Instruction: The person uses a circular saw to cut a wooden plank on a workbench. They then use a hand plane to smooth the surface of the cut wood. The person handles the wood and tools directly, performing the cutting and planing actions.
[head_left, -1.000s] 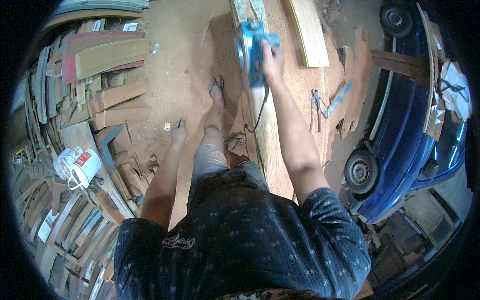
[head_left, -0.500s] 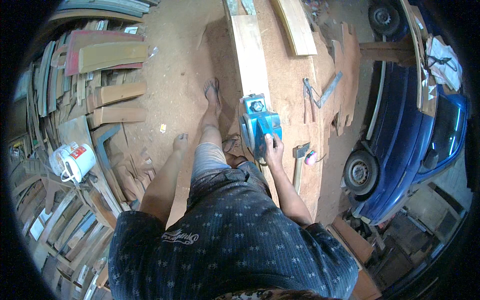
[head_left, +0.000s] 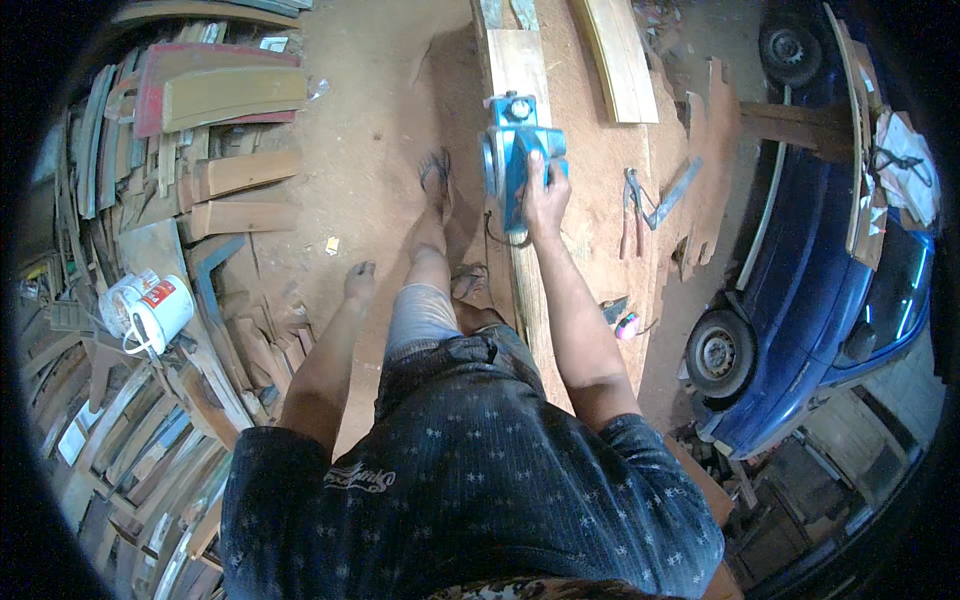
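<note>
My right hand [head_left: 545,200] is wrapped round the rear handle of a blue electric planer [head_left: 520,142]. The planer, with a round black knob at its front, sits on a long pale wooden board [head_left: 517,62] on the workbench [head_left: 585,210]. Behind the planer, a strip of the board's grain shows beside my forearm. My left hand [head_left: 361,280] hangs at my side over the floor, holding nothing, its fingers loosely apart. Right of the planer lie pincers [head_left: 632,215] and a grey metal strip [head_left: 675,192]. A hammer head [head_left: 614,310] shows past my forearm, beside a small pink object [head_left: 627,326].
Another pale board [head_left: 617,65] lies at the bench's far right. Wood offcuts [head_left: 245,172] and a white bucket [head_left: 165,313] crowd the left side. A blue car [head_left: 790,310] stands to the right. My sandalled feet [head_left: 436,172] are on the dusty floor left of the bench.
My right hand has pushed the planer forward along the board, away from me. My right arm is stretched further and now covers the hammer's handle. The left hand still hangs.
</note>
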